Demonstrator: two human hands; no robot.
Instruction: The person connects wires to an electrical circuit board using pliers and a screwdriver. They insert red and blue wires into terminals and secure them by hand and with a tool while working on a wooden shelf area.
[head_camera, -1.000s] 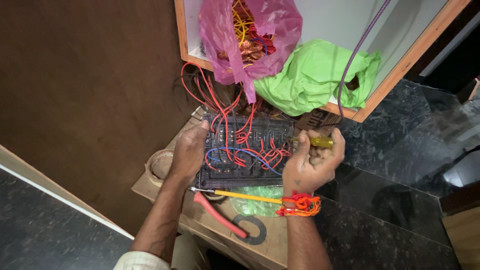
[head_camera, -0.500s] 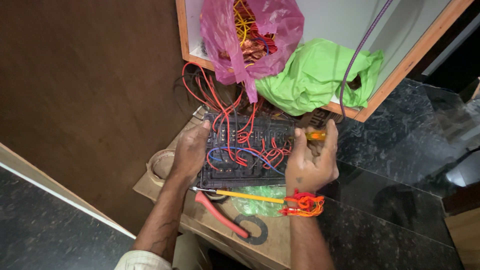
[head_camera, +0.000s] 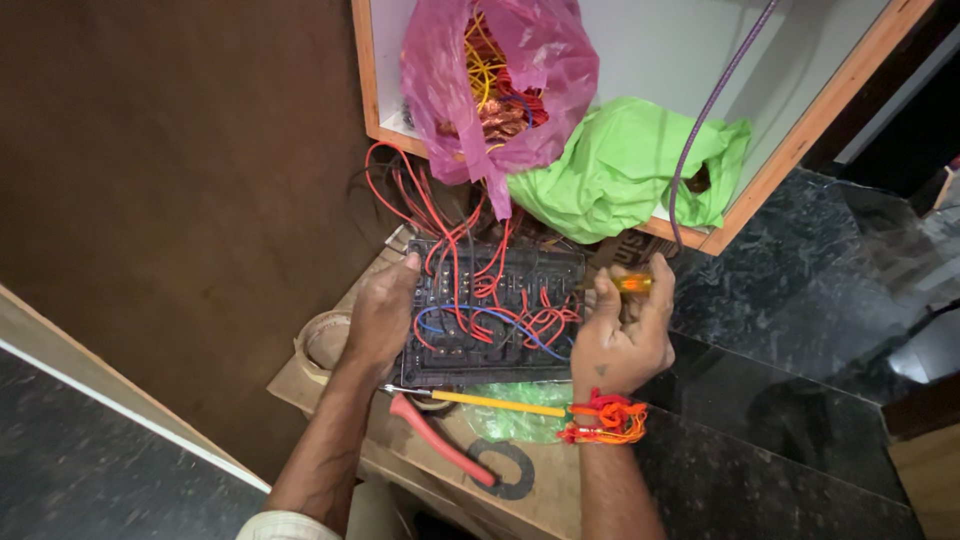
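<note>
A black switch panel (head_camera: 520, 270) lies back-side up on a cardboard sheet (head_camera: 545, 500), crossed by red and blue wires (head_camera: 480, 320). My left hand (head_camera: 383, 315) grips the panel's left edge. My right hand (head_camera: 625, 335) sits at the panel's right edge, closed around a small screwdriver with an amber handle (head_camera: 634, 284), its tip hidden toward the panel. A bunch of red and orange thread is tied around my right wrist (head_camera: 605, 420).
A pink plastic bag of wire scraps (head_camera: 500, 80) and a green bag (head_camera: 625, 165) rest in a white wood-edged cabinet (head_camera: 790, 150). A yellow screwdriver (head_camera: 495, 402), red-handled pliers (head_camera: 440, 450), black tape ring (head_camera: 505, 470) and tape roll (head_camera: 320, 342) lie nearby.
My right hand has shifted the amber-handled screwdriver slightly upward along the panel's right edge. My left hand stays on the panel.
</note>
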